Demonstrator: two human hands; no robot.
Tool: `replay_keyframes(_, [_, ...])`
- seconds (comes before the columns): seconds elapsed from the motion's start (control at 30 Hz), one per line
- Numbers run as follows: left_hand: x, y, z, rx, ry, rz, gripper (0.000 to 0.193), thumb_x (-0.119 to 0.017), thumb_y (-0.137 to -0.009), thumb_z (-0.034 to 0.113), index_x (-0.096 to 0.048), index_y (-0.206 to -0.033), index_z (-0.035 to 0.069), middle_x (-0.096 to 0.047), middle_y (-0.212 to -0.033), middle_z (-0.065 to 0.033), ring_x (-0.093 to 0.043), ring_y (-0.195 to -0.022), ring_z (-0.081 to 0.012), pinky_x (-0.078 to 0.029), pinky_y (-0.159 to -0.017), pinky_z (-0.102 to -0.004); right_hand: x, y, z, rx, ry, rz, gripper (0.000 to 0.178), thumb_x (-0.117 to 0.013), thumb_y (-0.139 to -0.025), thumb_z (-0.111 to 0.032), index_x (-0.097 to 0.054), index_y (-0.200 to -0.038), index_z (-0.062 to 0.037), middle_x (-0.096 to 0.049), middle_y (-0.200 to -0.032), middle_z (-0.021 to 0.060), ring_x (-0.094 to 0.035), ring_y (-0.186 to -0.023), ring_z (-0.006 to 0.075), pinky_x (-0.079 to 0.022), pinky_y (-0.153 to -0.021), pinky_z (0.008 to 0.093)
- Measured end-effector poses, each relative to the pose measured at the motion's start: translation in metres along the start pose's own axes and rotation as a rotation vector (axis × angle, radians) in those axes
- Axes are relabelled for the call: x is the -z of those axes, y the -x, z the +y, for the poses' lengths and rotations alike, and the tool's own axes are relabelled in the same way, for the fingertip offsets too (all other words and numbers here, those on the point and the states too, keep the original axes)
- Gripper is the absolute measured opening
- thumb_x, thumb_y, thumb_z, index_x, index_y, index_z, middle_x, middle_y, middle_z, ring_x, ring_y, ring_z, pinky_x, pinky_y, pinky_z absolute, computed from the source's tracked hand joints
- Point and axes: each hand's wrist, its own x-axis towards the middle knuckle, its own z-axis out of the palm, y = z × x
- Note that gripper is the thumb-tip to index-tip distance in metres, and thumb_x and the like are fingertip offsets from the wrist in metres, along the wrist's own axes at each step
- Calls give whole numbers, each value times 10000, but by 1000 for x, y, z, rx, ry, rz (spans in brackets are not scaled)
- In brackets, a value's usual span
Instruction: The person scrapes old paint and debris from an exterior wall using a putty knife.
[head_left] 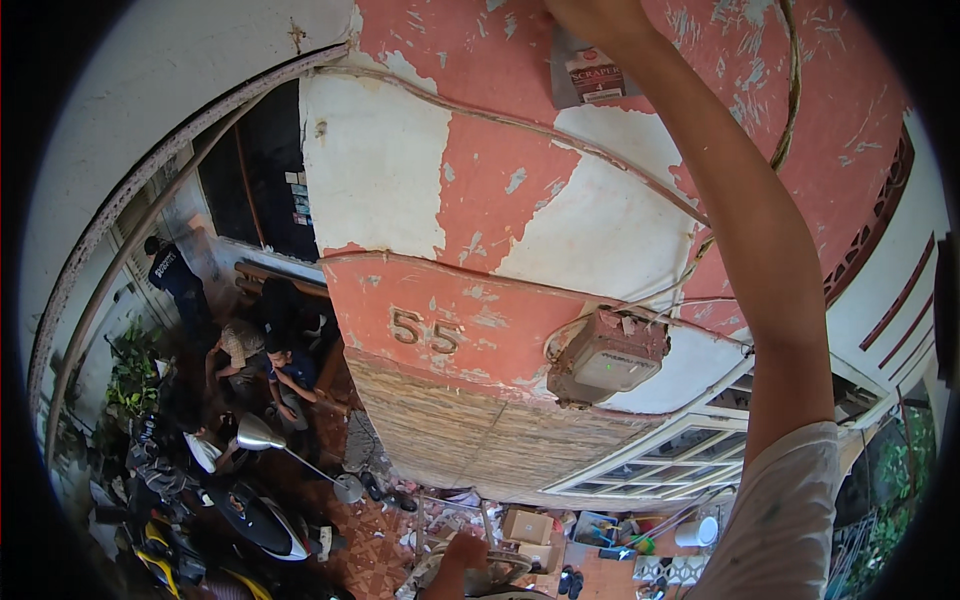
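Note:
My right arm reaches up along the wall, and my right hand [597,22] is closed on a scraper [590,78] at the top edge. Its wide grey blade with a dark red label lies against the wall; the handle is hidden by the hand. Around it the wall [490,190] shows peeling salmon-pink paint, with bare white patches where the paint is gone. Low in the view, my left hand [462,553] looks closed, next to a round metal thing [500,568]; what it grips, if anything, cannot be made out.
Cables [480,125] cross the wall to a weathered meter box [612,358]. Raised metal numerals [425,332] sit beside it. Below are a window frame [660,460], cardboard boxes [527,527], a white bucket [697,532], a lamp [262,433] and motorbikes [255,525]. Several people [285,380] are at lower left.

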Motion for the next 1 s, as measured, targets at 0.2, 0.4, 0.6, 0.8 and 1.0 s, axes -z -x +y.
replay_keyframes(0.2, [-7, 3, -3, -10, -10, 19, 360, -670, -670, 438, -716, -857, 133, -698, -836, -148, -686, -814, -316, -539, -707, -477, 15, 10, 13, 28, 76, 78, 342, -495, -1005, -300, -515, -813, -17, -507, -665, 48, -468, -605, 133, -403, -550, 301])
replay_keyframes(0.4, [-22, -1, -8, -28, -76, 5, 431, -645, -711, 522, -705, -975, 188, -700, -884, -123, -681, -846, -311, -525, -724, -496, 12, 18, -1, 48, 118, -82, 267, -583, -950, -274, -497, -1036, -36, -563, -747, 108, -567, -633, 200, -452, -582, 322])
replay_keyframes(0.6, [-23, -3, -10, -29, -71, -23, 431, -647, -711, 511, -707, -984, 182, -705, -898, -127, -683, -849, -317, -528, -742, -495, 10, 35, -7, 236, 357, 75, 386, -673, -883, -245, -482, -1146, -36, -630, -850, 180, -673, -702, 331, -524, -594, 365])
replay_keyframes(0.8, [-22, -2, -10, -19, -36, -44, 418, -646, -714, 509, -718, -950, 171, -707, -903, -141, -687, -829, -320, -534, -732, -489, 19, 51, 0, 365, 278, 112, 415, -693, -852, -255, -494, -1126, -15, -627, -772, 164, -650, -610, 334, -519, -542, 368])
replay_keyframes(1.0, [-16, -5, -7, -22, -57, -25, 444, -638, -725, 526, -708, -948, 148, -702, -894, -148, -687, -791, -324, -538, -694, -494, 35, 88, 50, 251, 539, 104, 547, -716, -851, -220, -415, -1255, -6, -652, -698, 125, -656, -550, 293, -515, -491, 356])
